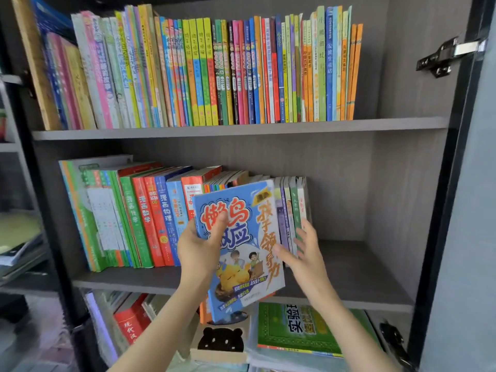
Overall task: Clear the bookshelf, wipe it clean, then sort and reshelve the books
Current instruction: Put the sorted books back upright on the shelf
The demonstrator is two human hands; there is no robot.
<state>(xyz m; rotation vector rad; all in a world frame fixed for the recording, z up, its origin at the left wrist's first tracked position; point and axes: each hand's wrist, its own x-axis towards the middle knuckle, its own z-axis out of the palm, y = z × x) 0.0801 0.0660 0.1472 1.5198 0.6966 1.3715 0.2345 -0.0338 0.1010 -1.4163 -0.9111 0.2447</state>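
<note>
In the centre of the frame, the left hand (pixel 200 247) grips one blue book (pixel 245 267) in front of the middle shelf (pixel 362 275) of three. The right hand (pixel 304 253), fingers straight, touches the upright books (pixel 291 210).

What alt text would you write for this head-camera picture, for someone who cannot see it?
A person's left hand grips a blue book, cartoon cover facing the camera, in front of the middle shelf, while the open right hand touches the thin books at the row's right end. The shelf above holds colourful upright books.
</note>
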